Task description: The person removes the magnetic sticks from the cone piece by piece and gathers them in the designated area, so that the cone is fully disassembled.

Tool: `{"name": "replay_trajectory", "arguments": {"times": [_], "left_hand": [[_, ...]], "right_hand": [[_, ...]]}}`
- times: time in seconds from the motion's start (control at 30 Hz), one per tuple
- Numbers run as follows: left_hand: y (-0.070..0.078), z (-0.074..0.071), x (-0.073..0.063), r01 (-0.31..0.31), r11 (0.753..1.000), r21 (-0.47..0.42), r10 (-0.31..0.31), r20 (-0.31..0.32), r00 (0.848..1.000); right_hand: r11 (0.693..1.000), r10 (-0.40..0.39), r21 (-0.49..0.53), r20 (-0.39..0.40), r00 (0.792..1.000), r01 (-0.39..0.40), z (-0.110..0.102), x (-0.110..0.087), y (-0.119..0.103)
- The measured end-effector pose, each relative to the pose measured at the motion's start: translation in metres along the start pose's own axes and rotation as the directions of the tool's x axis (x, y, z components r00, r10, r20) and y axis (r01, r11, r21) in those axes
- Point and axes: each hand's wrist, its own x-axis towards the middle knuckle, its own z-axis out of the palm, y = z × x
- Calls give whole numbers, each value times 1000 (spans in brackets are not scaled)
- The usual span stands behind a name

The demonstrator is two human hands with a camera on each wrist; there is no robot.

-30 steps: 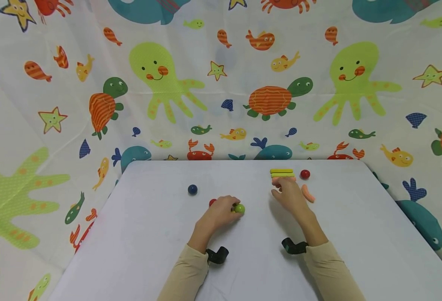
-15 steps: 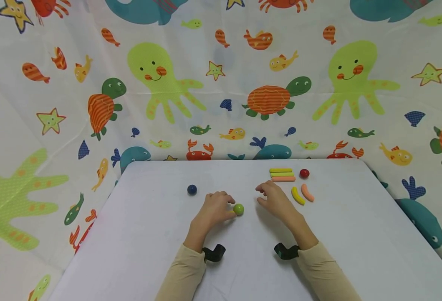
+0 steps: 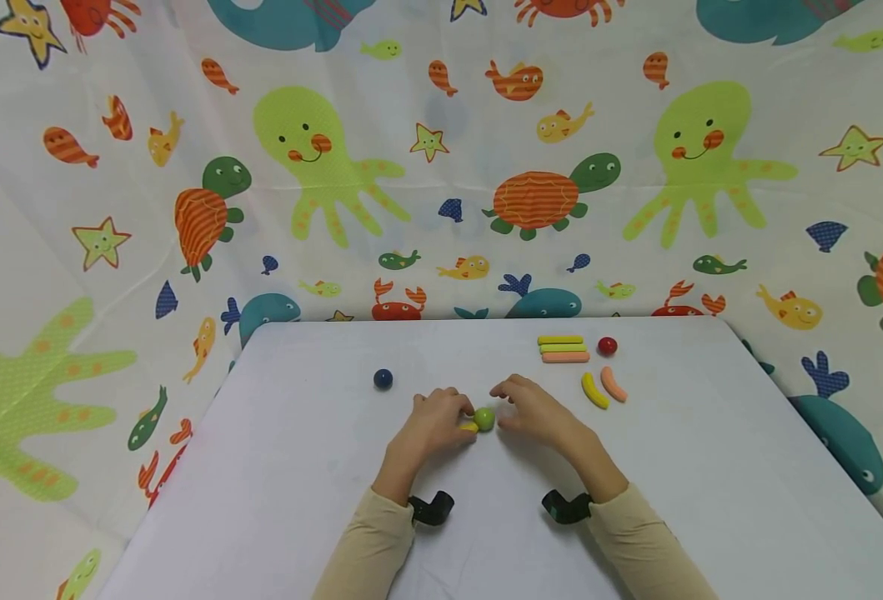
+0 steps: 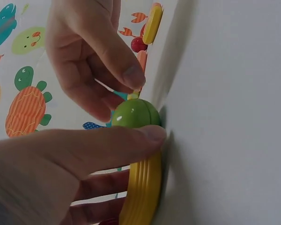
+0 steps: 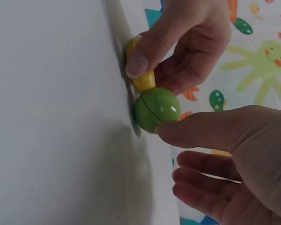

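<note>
My left hand [image 3: 433, 423] pinches a ridged, curved yellow stick [image 4: 146, 187] between thumb and fingers, just above the white table. At the stick's end sits a glossy green ball [image 3: 484, 419], touching it. My right hand [image 3: 542, 415] is at the ball's other side, its fingers loosely bent and spread. In the right wrist view the right thumb tip [image 5: 171, 133] overlaps the green ball [image 5: 157, 110]; whether it presses on it I cannot tell. A sliver of a red ball [image 4: 108, 221] shows behind the left fingers, mostly hidden.
A navy ball [image 3: 383, 379] lies left of the hands. At the back right are straight yellow, lime and pink sticks [image 3: 564, 357] side by side and a red ball [image 3: 607, 346]. Curved yellow [image 3: 594, 391] and pink [image 3: 614, 384] sticks lie nearer. A sea-animal cloth hangs behind the table [image 3: 261, 500].
My right hand has come from the straight sticks at the back leftward and nearer, to the green ball. The curved yellow stick at right is now uncovered. My left hand stays almost in place.
</note>
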Motion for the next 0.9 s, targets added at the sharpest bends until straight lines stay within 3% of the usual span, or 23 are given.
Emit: {"name": "replay_trajectory", "arguments": {"times": [0.3,0.9], "left_hand": [[9,5,0,-54,999,-5,54,-27,998],[8,9,2,-112,994,-11,112,-25,993]], "right_hand": [[997,-78,-12,60,995,78,8,0,-4],[994,-98,-48,58,993,101,12,1,-3]]}}
